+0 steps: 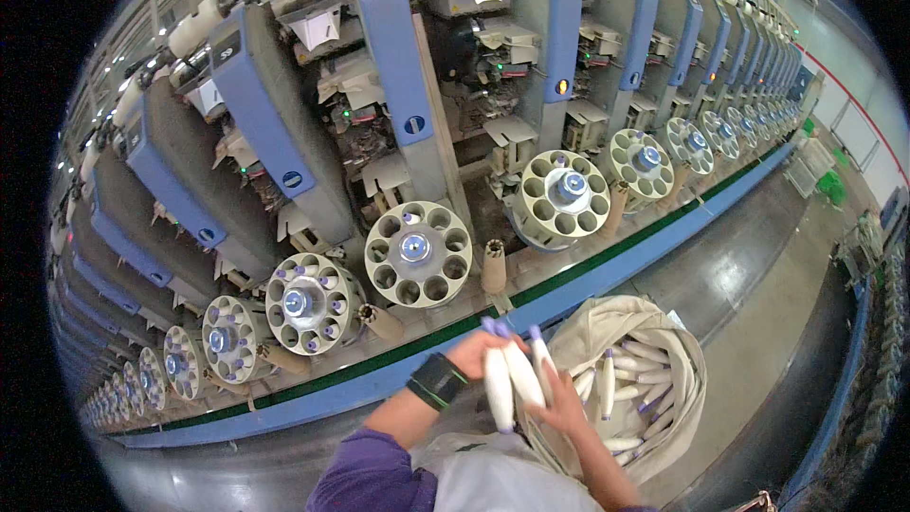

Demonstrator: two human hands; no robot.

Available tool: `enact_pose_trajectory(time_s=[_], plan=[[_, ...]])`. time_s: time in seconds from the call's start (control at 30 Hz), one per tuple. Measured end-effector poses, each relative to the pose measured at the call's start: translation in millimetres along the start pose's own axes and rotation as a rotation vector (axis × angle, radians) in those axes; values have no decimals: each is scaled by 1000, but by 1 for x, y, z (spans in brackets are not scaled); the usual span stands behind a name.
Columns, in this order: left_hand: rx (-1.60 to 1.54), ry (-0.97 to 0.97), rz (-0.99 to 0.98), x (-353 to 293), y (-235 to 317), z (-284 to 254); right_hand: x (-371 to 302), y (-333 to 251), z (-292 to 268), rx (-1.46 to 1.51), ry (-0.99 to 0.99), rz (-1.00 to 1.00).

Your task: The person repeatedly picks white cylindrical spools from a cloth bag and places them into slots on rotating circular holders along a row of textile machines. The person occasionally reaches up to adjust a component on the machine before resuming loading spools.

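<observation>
In front of my body, white yarn bobbins with purple tube ends are in both hands. My left hand (468,355), with a dark band on its wrist, is closed round the upper ends of two yarn bobbins (500,391), which hang side by side. Close against them, my right hand (567,407) is closed on another yarn bobbin (542,360) that stands nearly upright; its fingers also touch the lower part of the left hand's bobbins. Just right of my hands, an open beige cloth sack (697,365) holds several loose yarn bobbins (608,387).
A long winding machine with blue-fronted units (391,47) runs across the far side. Round magazines (414,247) with ring-shaped pockets line its front; some pockets hold bobbins. Brown cones (494,267) stand between them. A blue rail (559,301) edges the machine; grey floor (758,289) lies right.
</observation>
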State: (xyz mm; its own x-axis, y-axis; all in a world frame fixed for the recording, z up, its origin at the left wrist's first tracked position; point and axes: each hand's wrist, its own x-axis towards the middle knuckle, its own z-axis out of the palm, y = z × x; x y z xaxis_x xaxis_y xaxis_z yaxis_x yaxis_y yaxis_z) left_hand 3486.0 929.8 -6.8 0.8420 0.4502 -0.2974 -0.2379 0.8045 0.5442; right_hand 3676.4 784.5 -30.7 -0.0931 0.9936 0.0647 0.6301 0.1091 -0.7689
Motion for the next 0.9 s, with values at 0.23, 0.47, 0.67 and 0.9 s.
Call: enact_pose_trajectory(time_s=[0.23,0.47,0.67,0.9], plan=[[230,-55,235,-24,106,-3,147,-72,-19,211,-76,-163],[62,52,559,-56,219,-42,163,-68,-50,500,-553,116],[64,-142,397,-4,253,-21,248,-108,-38,613,-261,-157],[25,-149,628,-10,288,-6,169,-76,-44,309,-628,-103]])
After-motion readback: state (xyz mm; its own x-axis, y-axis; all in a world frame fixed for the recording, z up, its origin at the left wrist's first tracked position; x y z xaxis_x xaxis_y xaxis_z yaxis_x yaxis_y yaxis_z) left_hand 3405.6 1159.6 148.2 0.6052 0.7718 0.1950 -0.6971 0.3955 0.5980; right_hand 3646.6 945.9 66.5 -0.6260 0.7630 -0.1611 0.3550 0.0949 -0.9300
